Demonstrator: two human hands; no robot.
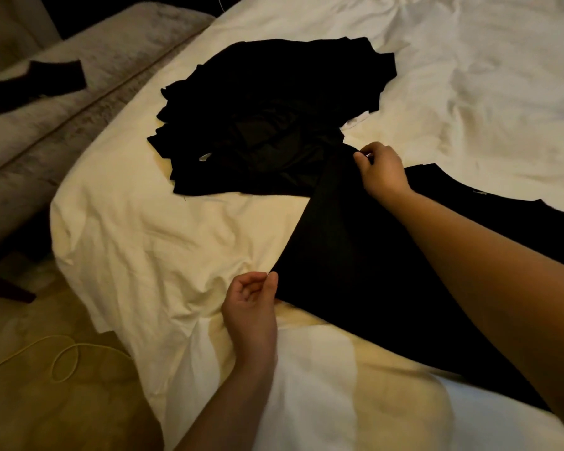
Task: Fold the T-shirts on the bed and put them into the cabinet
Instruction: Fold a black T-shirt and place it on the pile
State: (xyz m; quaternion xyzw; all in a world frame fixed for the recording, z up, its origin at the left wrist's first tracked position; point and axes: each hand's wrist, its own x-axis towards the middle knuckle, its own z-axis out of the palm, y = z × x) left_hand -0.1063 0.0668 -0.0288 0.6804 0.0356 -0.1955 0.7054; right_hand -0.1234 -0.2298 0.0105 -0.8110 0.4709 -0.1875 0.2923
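Note:
A black T-shirt lies spread flat on the white bed, running from the middle to the right edge of the view. My left hand pinches its near left corner between thumb and fingers. My right hand pinches the far corner of the same edge, with my forearm lying across the shirt. Beyond it sits a crumpled heap of black T-shirts. No cabinet is in view.
A grey upholstered bench runs along the bed's left side with a dark flat cloth on it. A yellow cord loops over the carpet at lower left. The white sheet is rumpled at far right.

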